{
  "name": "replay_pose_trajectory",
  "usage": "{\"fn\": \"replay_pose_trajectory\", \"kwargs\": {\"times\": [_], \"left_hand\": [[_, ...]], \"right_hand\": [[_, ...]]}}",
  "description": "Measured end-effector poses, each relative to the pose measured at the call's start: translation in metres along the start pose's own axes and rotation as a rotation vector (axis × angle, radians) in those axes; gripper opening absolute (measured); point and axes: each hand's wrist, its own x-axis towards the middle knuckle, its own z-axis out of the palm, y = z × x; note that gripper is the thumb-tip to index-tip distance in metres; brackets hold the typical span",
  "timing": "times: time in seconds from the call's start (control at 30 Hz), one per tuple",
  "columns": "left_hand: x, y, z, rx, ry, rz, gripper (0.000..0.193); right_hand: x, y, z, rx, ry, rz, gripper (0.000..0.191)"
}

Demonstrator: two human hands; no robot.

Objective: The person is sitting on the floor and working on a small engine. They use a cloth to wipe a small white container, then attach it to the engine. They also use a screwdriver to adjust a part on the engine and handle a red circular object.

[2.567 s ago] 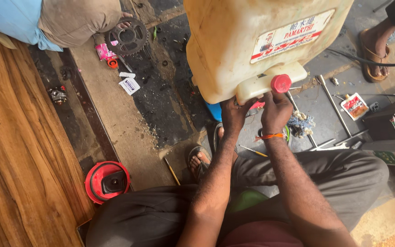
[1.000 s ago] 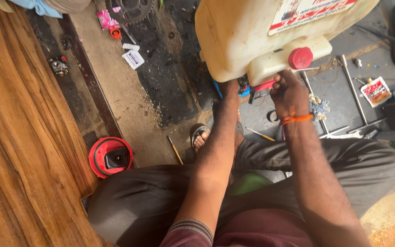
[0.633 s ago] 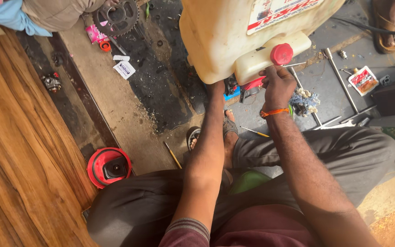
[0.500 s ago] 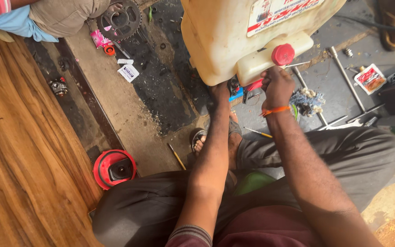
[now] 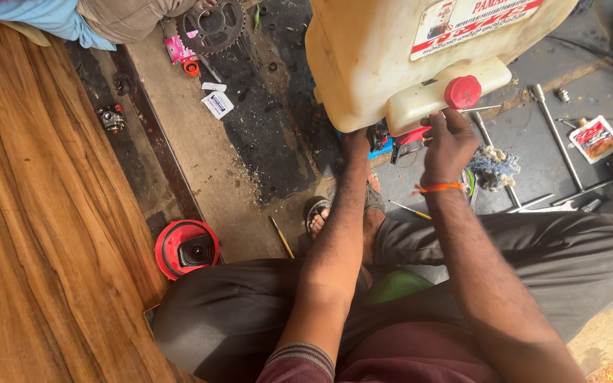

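- The cream plastic tank (image 5: 391, 57) fills the upper centre-right of the frame, tilted over the floor.
- The left hand (image 5: 356, 142) reaches under its base; whether that grip is closed cannot be told.
- The right hand (image 5: 450, 142) curls its fingers just below the red cap (image 5: 462, 91), touching the spout.
- Judged step: working at the tank's underside fittings; this calls for steadying the tank.
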Motion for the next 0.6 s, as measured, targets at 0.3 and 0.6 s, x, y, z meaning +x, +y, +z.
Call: {"fn": "replay_pose_trajectory", "kwargs": {"times": [0.3, 0.6], "left_hand": [[-0.007, 0.007, -0.027, 0.268, 0.244, -0.160, 0.025], [-0.022, 0.035, -0.067, -0.015, 0.474, -0.479, 0.027]], "right_hand": [[0.026, 0.002, -0.018, 0.501, -0.130, 0.652, 0.009], [0.033, 0.001, -0.019, 0.603, -0.241, 0.830, 0.014]]}}
